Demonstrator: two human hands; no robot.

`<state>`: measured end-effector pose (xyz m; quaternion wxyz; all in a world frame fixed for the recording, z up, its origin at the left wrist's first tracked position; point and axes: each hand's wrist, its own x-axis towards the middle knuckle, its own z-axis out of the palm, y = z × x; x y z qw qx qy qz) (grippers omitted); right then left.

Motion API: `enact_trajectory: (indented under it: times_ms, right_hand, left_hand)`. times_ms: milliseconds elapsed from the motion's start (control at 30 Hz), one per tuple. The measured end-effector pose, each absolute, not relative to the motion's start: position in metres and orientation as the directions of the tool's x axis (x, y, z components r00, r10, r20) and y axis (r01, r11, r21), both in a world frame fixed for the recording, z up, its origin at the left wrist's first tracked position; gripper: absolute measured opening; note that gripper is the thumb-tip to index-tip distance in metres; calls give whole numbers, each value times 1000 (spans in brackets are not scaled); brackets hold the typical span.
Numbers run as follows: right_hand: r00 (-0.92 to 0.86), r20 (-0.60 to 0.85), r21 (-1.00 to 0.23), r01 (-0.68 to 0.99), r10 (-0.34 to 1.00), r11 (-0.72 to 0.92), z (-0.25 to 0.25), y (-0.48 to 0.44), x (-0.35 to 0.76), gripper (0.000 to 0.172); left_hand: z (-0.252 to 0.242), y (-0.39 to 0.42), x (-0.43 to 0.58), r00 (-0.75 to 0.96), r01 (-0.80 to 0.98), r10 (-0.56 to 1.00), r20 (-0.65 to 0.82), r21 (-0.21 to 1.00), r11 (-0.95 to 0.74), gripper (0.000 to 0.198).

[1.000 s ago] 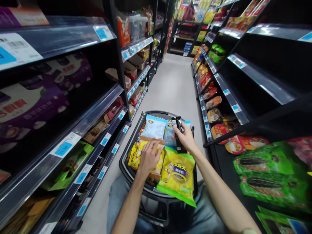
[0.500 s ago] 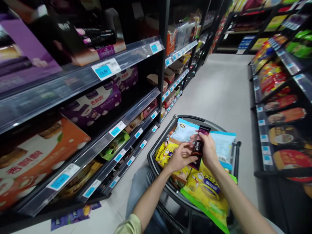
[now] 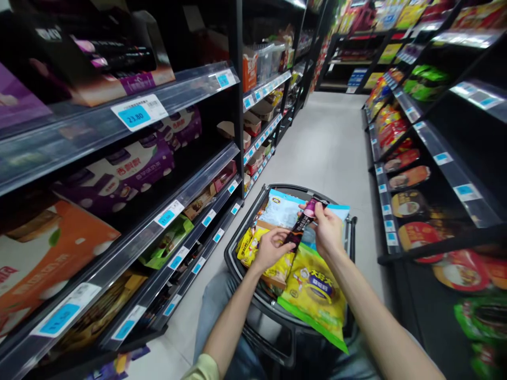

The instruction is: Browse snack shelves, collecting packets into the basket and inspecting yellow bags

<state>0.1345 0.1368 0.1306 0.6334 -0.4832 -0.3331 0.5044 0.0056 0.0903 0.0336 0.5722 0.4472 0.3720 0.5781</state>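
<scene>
Between both hands I hold a slim dark stick packet (image 3: 300, 226) with a purple-pink band, tilted with its upper end to the right. My left hand (image 3: 272, 247) pinches its lower end, and my right hand (image 3: 325, 226) grips the upper end. Right below them is a black shopping basket (image 3: 237, 266) full of snacks. In it lie a large yellow bag (image 3: 315, 293) with a green edge, smaller yellow packets (image 3: 247, 245) at the left, and a light blue bag (image 3: 279, 207) at the back, partly hidden by my hands.
Along the left runs a black shelf unit with price tags (image 3: 139, 112), purple multipacks (image 3: 130, 166) and an orange-and-white box (image 3: 51, 264). A shelf (image 3: 439, 150) with packaged food lines the right. Grey aisle floor (image 3: 322, 137) stretches ahead. A purple packet (image 3: 119, 366) lies low at the left.
The stick packet has turned from nearly upright to a diagonal tilt, with my hands at its two ends. The camera view has swung to the right, so basket and shelves appear farther left.
</scene>
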Motion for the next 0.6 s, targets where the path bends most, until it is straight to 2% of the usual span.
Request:
enact_trajectory:
  times_ms: [267, 467, 600]
  right_hand:
    - [228, -93, -947, -319, 969, -16, 131, 139, 140, 63]
    - [212, -113, -944, -327, 971, -39, 133, 144, 140, 69]
    - [254, -105, -948, -318, 961, -19, 131, 147, 141, 64]
  left_hand:
    - [39, 93, 4, 66, -390, 994, 84, 919, -52, 51]
    - [42, 94, 1, 21, -385, 998, 65, 921, -52, 51]
    - [40, 96, -2, -23, -395, 997, 69, 916, -73, 47]
